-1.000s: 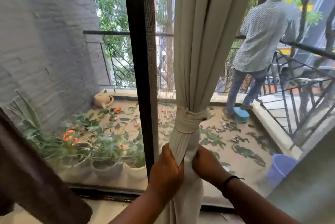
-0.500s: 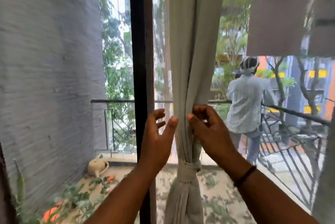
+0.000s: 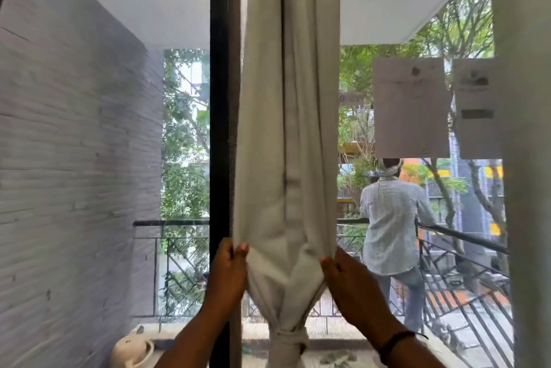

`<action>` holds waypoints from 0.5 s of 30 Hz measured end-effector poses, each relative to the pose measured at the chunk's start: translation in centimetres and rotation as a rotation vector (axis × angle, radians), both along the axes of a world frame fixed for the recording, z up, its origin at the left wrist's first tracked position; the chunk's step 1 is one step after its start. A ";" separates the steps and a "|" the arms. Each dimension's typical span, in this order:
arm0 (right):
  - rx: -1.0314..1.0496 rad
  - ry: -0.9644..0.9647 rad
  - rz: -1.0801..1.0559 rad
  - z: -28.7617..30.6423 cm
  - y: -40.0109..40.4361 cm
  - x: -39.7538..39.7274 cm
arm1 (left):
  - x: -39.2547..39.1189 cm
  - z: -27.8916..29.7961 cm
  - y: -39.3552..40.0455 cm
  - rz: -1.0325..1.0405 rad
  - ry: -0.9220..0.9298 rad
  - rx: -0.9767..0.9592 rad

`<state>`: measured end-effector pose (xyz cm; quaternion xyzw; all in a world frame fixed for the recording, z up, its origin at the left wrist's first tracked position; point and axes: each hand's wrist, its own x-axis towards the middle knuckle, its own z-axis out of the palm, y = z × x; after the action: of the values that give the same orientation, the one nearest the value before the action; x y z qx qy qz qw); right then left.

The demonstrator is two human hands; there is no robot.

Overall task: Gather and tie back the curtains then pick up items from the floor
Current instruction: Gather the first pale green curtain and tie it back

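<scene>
A large glass window looks out on a covered balcony in soft daylight. A black vertical window frame (image 3: pixel 220 144) divides the glass. To the left stands a grey brick wall (image 3: pixel 74 159); overhead, a white balcony ceiling (image 3: pixel 155 6). A black metal railing (image 3: pixel 179 260) with diagonal bars edges the balcony, with leafy green trees (image 3: pixel 185 141) beyond. Two sheets of paper (image 3: pixel 411 107) are stuck to the glass on the right. Outside, a person in a pale shirt (image 3: pixel 393 218) stands facing away at the railing — and a cream watering can (image 3: pixel 132 349) sits low by the wall.
</scene>
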<state>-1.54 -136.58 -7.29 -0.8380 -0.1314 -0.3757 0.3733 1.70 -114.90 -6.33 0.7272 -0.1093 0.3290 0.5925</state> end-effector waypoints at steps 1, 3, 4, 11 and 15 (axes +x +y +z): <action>0.037 0.009 -0.017 -0.2 -1.1 0.0 | 0.0 -0.3 0.9 0.034 -0.011 -0.022; 0.132 0.002 0.002 -0.2 -2.4 0.3 | -0.1 -0.4 1.5 0.097 -0.039 -0.023; 0.187 0.013 0.052 0.0 -2.3 0.4 | -0.2 -0.4 1.3 0.093 -0.042 -0.016; 0.414 0.216 0.483 -1.6 2.6 0.4 | -1.1 -2.6 -3.1 -0.231 0.042 -0.005; 0.456 0.170 0.366 -4.2 3.1 1.2 | -1.3 -5.2 -3.2 -0.356 0.177 -0.037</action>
<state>-0.33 -133.47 -11.45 -0.7234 -0.1605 -0.2503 0.6231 0.39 -118.14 -11.55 0.7115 -0.1774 0.1560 0.6618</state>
